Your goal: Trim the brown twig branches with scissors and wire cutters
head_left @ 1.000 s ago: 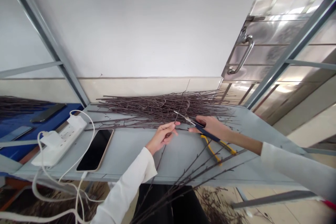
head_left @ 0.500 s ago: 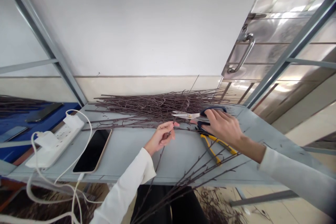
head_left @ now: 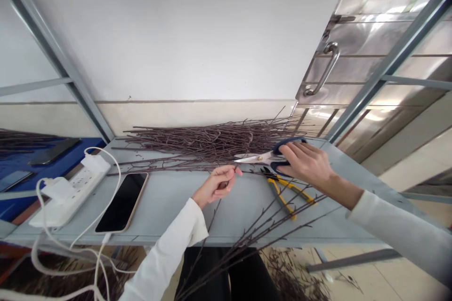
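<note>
My left hand [head_left: 219,184] is closed round a thin dark twig, whose tip pokes out by the thumb and whose stem runs down toward my lap. Dark-handled scissors [head_left: 260,158] are in my right hand [head_left: 306,162], their blades slightly apart just above the left fingertips. Beyond both hands lies a long pile of brown twigs [head_left: 212,140]. Yellow-handled pliers [head_left: 284,195] rest on the grey table below the right hand. Branching twigs [head_left: 243,244] slant from my lap over the table's front edge.
On the left of the table [head_left: 158,207] are a phone [head_left: 122,203] and a white power strip [head_left: 70,197] with plugs and cables. Metal posts [head_left: 84,103] rise at both sides. More twigs [head_left: 293,275] lie on the floor.
The scissor blades have drawn closer together. My left hand has closed more over the twig, with less of it showing above the fingers. The view has shifted slightly.
</note>
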Demonstrator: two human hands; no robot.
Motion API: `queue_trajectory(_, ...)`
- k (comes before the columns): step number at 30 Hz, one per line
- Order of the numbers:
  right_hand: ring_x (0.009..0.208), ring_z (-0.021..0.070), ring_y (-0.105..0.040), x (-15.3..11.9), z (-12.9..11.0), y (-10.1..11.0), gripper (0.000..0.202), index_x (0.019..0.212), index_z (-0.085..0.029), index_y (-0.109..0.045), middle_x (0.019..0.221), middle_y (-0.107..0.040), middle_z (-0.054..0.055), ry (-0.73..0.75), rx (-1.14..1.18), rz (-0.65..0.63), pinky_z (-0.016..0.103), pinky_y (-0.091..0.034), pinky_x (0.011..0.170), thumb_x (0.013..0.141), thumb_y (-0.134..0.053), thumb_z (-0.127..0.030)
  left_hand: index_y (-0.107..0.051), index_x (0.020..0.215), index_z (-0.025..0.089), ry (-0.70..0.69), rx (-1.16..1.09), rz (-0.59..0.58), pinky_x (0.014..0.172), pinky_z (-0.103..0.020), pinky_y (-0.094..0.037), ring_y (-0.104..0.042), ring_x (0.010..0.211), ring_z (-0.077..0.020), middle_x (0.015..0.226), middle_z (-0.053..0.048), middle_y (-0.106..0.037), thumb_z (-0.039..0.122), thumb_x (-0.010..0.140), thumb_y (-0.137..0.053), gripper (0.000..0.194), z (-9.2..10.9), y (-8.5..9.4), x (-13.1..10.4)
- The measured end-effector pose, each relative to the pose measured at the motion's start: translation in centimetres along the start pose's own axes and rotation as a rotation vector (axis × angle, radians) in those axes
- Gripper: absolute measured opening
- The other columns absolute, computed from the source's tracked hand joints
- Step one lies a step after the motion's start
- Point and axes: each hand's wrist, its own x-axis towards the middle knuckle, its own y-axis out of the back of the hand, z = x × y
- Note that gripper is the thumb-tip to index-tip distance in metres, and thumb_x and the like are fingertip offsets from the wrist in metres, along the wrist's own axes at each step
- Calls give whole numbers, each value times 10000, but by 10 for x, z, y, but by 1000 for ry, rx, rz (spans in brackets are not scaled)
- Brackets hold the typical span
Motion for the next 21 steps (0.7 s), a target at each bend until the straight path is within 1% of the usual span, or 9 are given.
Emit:
queue_trajectory(3,530,168,-513,1,-22,6,220,735,-224,-463,592,-558,9,-237,151,-126,271,-266,498,798,-491,-433,-638,900,145,-75,46,69,240,-135,-128,-193,243,-1,457,77,-513,436,759,-677,326,2,-3,-2)
queue_trajectory(5,479,145,-460,3,-37,15,314,695,-236,-393,531,-472,-35,-390,363,-291,253,-251,472,769,-535,-506,-659,934,135,-150,118,153,251,-144,-124,-216,247,-1,473,64,-532,454,776,-654,356,4,-9,-5)
queue_trajectory(7,445,123,-427,5,-48,26,422,660,-239,-332,499,-391,-66,-502,680,-500,237,-273,452,741,-568,-580,-678,971,127,-213,192,228,268,-151,-105,-237,254,0,489,47,-553,466,795,-628,385,8,-19,-10)
queue_trajectory(9,415,109,-415,6,-51,38,474,672,-239,-334,491,-375,-81,-563,1030,-691,232,-301,431,719,-573,-646,-690,993,128,-261,236,286,281,-157,-101,-246,264,-1,494,35,-569,470,807,-613,397,11,-33,-17)
queue_trajectory(11,402,99,-413,6,-49,49,494,706,-230,-380,503,-408,-78,-531,1310,-801,237,-336,428,727,-536,-699,-699,1003,136,-296,254,330,289,-161,-111,-243,270,-2,489,30,-576,475,820,-596,398,16,-46,-25)
queue_trajectory(13,434,98,-432,4,-46,56,516,712,-212,-426,533,-447,-55,-428,1447,-811,245,-370,463,762,-471,-724,-706,1008,147,-318,265,345,292,-162,-122,-250,271,-3,483,28,-582,466,837,-580,383,20,-57,-31)
queue_trajectory(16,500,107,-459,0,-43,63,539,724,-196,-468,576,-466,-31,-311,1498,-781,256,-388,519,807,-396,-724,-713,1015,155,-333,261,324,291,-161,-134,-260,268,-2,477,26,-586,450,848,-575,365,25,-67,-37)
queue_trajectory(18,550,116,-470,-3,-43,67,539,774,-200,-482,634,-473,-21,-298,1504,-750,265,-388,547,817,-370,-726,-720,1012,156,-336,256,315,287,-162,-136,-264,264,-2,475,24,-585,448,841,-587,364,28,-71,-38)
queue_trajectory(21,619,130,-473,-6,-45,70,507,846,-216,-487,704,-479,-12,-315,1442,-769,284,-403,605,844,-345,-703,-726,1013,160,-328,278,328,287,-163,-136,-281,269,-3,485,18,-594,443,833,-601,359,30,-75,-39)
